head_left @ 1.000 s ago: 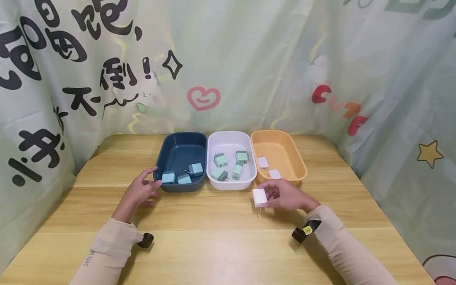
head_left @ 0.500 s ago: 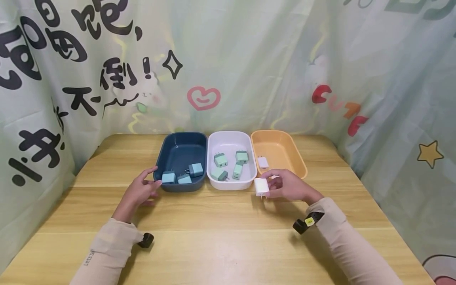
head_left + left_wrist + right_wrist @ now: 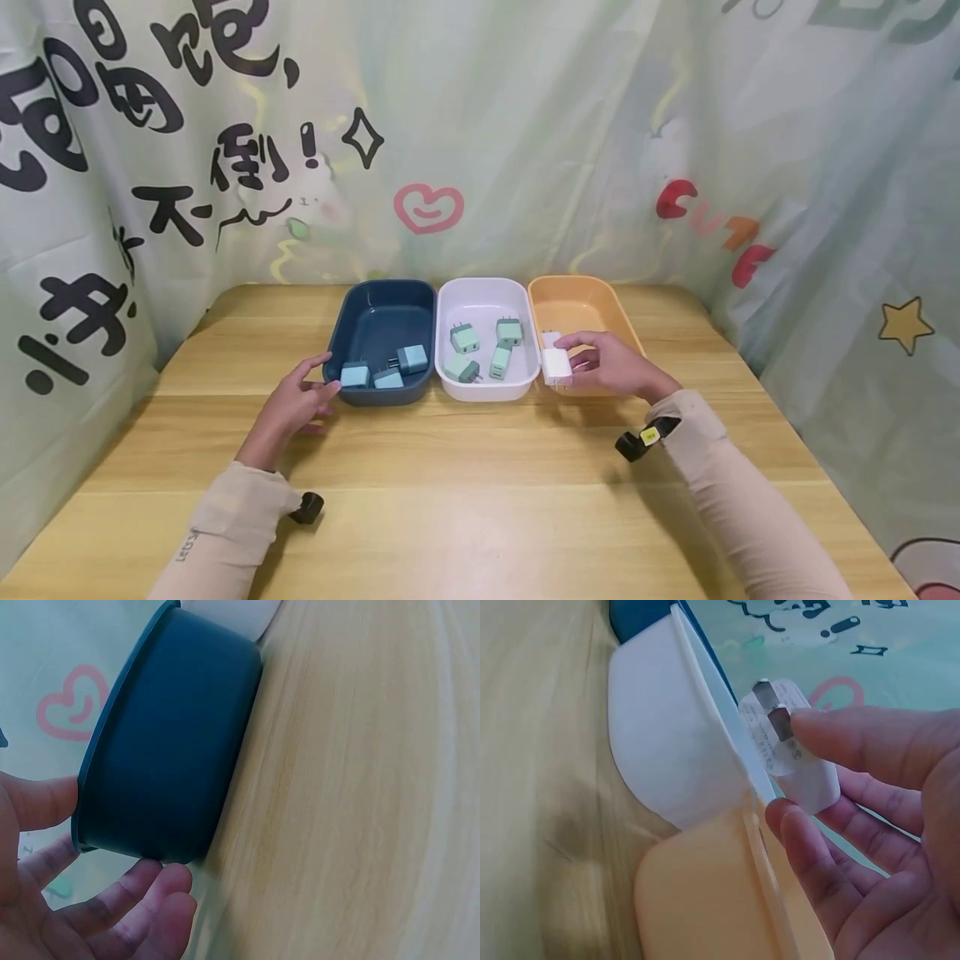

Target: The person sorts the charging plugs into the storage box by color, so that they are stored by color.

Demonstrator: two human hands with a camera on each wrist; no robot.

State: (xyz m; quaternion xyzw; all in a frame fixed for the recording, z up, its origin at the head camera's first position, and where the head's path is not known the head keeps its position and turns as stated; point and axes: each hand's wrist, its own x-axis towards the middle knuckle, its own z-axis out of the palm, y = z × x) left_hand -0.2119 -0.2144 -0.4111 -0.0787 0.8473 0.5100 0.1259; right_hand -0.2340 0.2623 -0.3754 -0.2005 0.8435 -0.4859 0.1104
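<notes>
In the head view, my right hand [image 3: 611, 364] pinches a white wall charger [image 3: 556, 367] above the front left of the orange bin [image 3: 581, 292]. Two flat metal prongs show on this charger [image 3: 772, 724] in the right wrist view, with the thumb beside them. Behind it, part of another white charger [image 3: 551, 337] lies in the orange bin; the hand covers the rest of that corner. My left hand [image 3: 295, 402] touches the front left corner of the navy bin [image 3: 386, 293]. Its thumb [image 3: 49, 802] lies against the rim, and the fingers rest loosely by the wall.
Between the two outer bins stands a white bin [image 3: 480, 293] holding several green chargers [image 3: 464, 337]. Several blue chargers [image 3: 412, 358] lie in the navy bin. All three bins stand side by side on a wooden table [image 3: 465, 492], before a printed curtain [image 3: 525, 150].
My right hand has moved away from me and up with the white charger, from in front of the orange bin to above its near edge. The left hand has stayed put.
</notes>
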